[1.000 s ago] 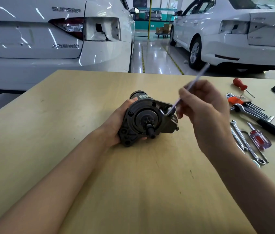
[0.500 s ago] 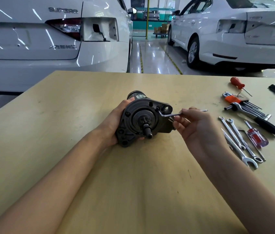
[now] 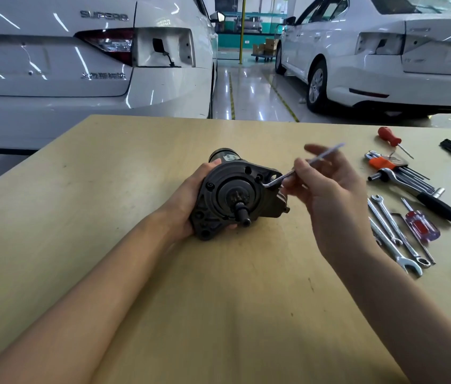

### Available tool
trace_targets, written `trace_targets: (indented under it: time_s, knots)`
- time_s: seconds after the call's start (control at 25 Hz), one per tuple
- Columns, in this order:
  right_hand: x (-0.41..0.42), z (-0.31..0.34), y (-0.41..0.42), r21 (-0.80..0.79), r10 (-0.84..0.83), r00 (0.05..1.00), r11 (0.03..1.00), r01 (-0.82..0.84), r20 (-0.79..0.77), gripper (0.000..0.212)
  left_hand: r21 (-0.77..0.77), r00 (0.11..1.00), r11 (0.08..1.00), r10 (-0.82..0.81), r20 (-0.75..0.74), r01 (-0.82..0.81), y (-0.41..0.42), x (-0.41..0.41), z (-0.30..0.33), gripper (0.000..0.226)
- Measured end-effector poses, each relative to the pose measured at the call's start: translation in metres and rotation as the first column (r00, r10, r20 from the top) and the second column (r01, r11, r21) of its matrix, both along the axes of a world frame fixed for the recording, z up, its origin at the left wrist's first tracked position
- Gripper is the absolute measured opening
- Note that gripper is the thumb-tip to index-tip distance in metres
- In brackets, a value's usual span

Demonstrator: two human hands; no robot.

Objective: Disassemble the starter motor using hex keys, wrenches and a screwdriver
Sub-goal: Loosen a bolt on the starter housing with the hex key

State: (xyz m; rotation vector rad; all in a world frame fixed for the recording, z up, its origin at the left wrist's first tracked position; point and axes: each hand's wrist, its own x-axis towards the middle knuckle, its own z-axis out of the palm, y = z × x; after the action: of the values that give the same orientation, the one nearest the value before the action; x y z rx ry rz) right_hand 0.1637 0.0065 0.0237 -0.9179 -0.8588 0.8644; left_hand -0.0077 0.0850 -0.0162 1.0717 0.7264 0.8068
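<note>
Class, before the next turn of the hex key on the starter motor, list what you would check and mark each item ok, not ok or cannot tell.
1. Starter motor steadied: ok, the left hand grips its left side while it rests on the table.
2. Hex key held: ok, in the fingers of the right hand.
3. Short end of the key seated in the bolt on the upper right of the motor face: cannot tell, the tip is too small to see.
4. Long arm free to swing: ok, nothing stands near it.
5. Other tools within reach: ok, the wrenches and screwdriver lie to the right.
</note>
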Motion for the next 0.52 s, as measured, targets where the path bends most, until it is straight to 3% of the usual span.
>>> trace_targets:
  time_s: [0.08, 0.16, 0.24, 0.28, 0.4, 0.52]
  knots:
    - [-0.007, 0.008, 0.004, 0.212, -0.156, 0.892, 0.975, 0.07, 0.424, 0.031, -0.004, 1.0, 1.0, 0.015, -0.008, -0.015, 0.0, 0.0, 0.001, 0.046]
    - [-0.02, 0.013, 0.008, 0.384, -0.294, 0.633, 0.923, -0.006, 0.716, 0.028, -0.002, 1.0, 1.0, 0.027, -0.003, -0.027, -0.001, 0.001, 0.0, 0.043]
    - [-0.032, 0.014, 0.01, 0.351, -0.278, 0.401, 0.928, -0.122, 0.873, 0.018, 0.011, 0.999, 0.999, 0.041, 0.013, -0.041, -0.001, 0.001, -0.001, 0.041]
    - [-0.035, 0.015, 0.011, 0.271, -0.204, 0.335, 0.949, -0.164, 0.92, 0.016, 0.017, 0.999, 0.999, 0.044, 0.011, -0.045, -0.001, 0.001, -0.002, 0.041]
    - [-0.033, 0.015, 0.013, 0.138, -0.069, 0.283, 0.963, -0.232, 0.957, 0.017, 0.001, 0.999, 0.999, 0.039, -0.01, -0.039, 0.001, 0.0, -0.002, 0.048]
    - [-0.029, 0.012, 0.009, 0.22, -0.111, 0.421, 0.951, -0.219, 0.9, 0.014, 0.021, 0.999, 0.999, 0.027, 0.02, -0.027, 0.001, 0.001, -0.002, 0.044]
